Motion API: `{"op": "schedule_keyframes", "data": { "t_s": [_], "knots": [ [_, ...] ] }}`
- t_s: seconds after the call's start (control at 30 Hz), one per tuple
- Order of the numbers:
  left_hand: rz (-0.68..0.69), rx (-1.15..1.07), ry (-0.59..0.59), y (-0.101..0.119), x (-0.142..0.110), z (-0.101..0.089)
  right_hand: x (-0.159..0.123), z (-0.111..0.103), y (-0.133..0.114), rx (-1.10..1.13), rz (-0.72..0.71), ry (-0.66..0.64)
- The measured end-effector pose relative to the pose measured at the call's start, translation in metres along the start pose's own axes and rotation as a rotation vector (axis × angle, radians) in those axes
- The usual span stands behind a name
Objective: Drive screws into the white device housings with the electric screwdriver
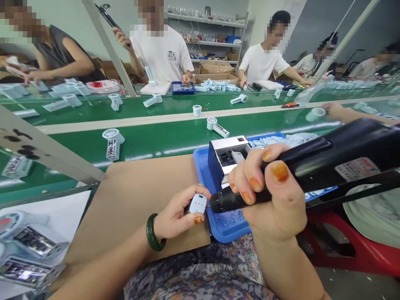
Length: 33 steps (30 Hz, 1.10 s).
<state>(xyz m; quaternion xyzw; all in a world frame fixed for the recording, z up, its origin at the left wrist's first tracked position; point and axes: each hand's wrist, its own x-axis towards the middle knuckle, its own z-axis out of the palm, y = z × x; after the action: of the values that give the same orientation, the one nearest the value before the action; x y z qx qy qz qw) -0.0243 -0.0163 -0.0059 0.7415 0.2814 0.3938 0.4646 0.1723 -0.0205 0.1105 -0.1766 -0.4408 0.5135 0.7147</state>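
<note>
My left hand point(175, 214), a dark green bangle on its wrist, grips a small white plastic part point(198, 203) between thumb and fingers. The part's end face, with a slot and several small holes, is turned up toward me; the rest of it is hidden in my hand. My right hand point(278, 204) is wrapped around a black electric screwdriver point(328, 154) held nearly level. Its nose points left at the white part, and the thin bit is close to its edge; I cannot tell whether they touch. Behind the nose stands a screw feeder box point(218, 162).
A blue tray point(226, 233) with loose screws lies under the feeder box. Brown cardboard point(150, 179) covers the bench. Light-blue housings with circuit boards point(34, 241) lie at left. Beyond runs a green conveyor point(162, 141) carrying similar parts, with several co-workers opposite. A metal post point(56, 150) rises at left.
</note>
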Motion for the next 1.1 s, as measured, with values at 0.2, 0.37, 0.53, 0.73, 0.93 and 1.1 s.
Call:
{"op": "schedule_keyframes", "data": {
  "t_s": [0.2,0.37,0.53,0.73,0.93,1.1],
  "knots": [
    [0.023,0.035,-0.015,0.001,0.002,0.001,-0.002,0.014,-0.015,-0.126,-0.037,0.008],
    [0.083,0.113,-0.057,-0.001,0.004,0.007,0.003,0.025,-0.025,-0.186,-0.079,-0.021],
    [0.105,0.148,-0.049,0.0,0.005,0.01,0.001,0.029,-0.021,-0.164,-0.066,-0.029],
    [0.098,0.143,-0.058,-0.001,0.004,0.01,-0.009,0.025,-0.026,-0.22,-0.042,-0.001],
    [0.125,0.162,-0.048,0.001,0.004,0.011,-0.007,0.024,-0.025,-0.218,-0.035,-0.034],
    [0.105,0.168,-0.07,0.002,0.005,0.01,0.0,0.027,-0.023,-0.189,-0.04,-0.039]
  ]
}}
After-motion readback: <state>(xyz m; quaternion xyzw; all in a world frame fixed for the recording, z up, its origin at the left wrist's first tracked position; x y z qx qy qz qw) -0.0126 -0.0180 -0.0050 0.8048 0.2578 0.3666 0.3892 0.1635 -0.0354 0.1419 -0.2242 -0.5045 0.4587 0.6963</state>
